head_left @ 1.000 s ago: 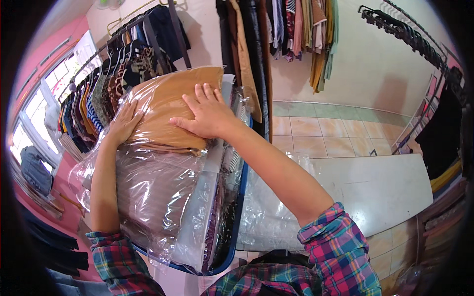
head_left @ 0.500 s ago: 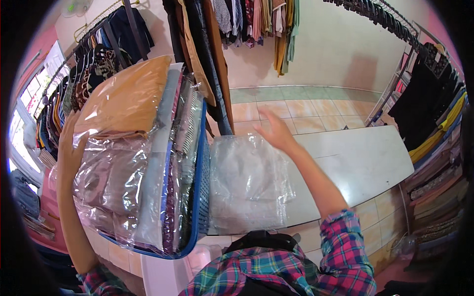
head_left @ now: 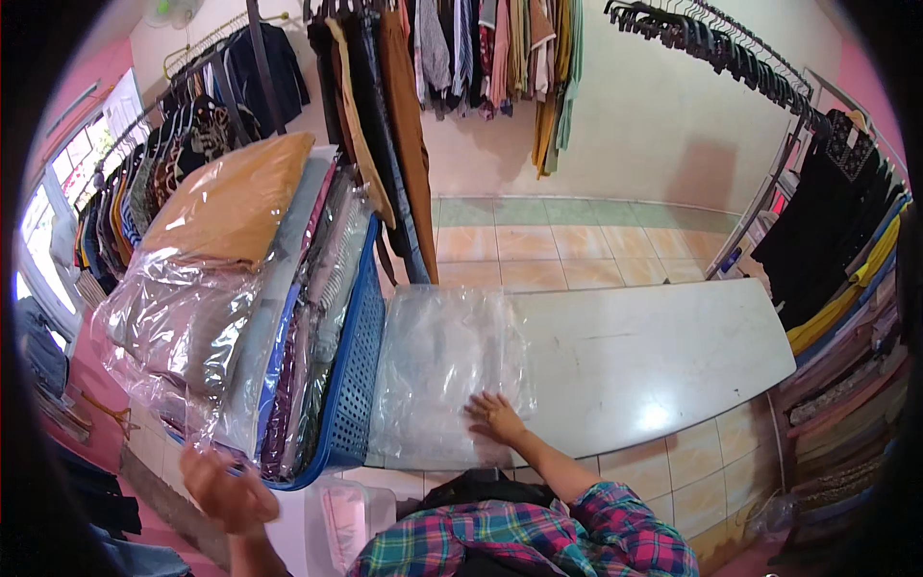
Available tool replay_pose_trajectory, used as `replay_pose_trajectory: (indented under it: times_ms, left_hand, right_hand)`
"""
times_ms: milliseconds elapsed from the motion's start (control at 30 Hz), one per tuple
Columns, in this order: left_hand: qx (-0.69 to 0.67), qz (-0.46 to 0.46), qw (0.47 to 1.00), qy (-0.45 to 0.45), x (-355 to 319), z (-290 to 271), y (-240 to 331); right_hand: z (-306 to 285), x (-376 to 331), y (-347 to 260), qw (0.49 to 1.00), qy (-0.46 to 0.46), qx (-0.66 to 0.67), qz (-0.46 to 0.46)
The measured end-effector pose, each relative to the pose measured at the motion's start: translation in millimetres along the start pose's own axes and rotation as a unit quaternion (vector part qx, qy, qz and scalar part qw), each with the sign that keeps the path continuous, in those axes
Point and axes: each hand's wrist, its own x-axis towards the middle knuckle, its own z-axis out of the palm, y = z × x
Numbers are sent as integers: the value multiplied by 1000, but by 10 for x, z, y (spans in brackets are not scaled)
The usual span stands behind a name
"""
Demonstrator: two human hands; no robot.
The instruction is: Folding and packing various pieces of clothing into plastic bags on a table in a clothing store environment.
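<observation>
My right hand (head_left: 497,419) lies flat on the near edge of a stack of clear plastic bags (head_left: 444,375) spread on a white table (head_left: 654,361). My left hand (head_left: 223,492) hangs low at the left, fingers loosely apart, just below the corner of a blue perforated basket (head_left: 352,370). It holds nothing that I can see. The basket is piled high with folded clothes in clear bags (head_left: 221,317). A tan bagged garment (head_left: 231,202) lies on top of the pile.
Clothes hang on racks along the back wall (head_left: 452,58) and at the left (head_left: 163,154). A rack with black hangers (head_left: 731,48) and dark garments (head_left: 836,221) stands on the right. A clear lidded box (head_left: 336,524) sits below the basket. The floor is tiled.
My left hand has come off the bagged pile and dropped low beside the basket. My right hand slid from the far side of the clear bags to their near edge.
</observation>
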Motion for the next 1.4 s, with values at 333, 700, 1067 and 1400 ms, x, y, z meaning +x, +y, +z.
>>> replay_pose_trajectory:
  times_ms: [333, 700, 1067, 1400]
  left_hand:
    - [-231, -289, 920, -130, -1009, 1563, 1622]
    - [-148, -465, 792, -368, -2101, 2516, 2355]
    - [-124, -383, 816, -416, -1951, 2480, 1923]
    - [-136, -344, 866, -337, -1985, 2420, 1806]
  right_hand:
    - [-597, -706, 400, 986, 53, 103, -117]
    - [-1300, -1608, 1992, 991, 61, 111, 34]
    - [-3425, 504, 1192, 987, 140, -21, -77]
    - [-4915, 2691, -236, 913, 341, -117, -190]
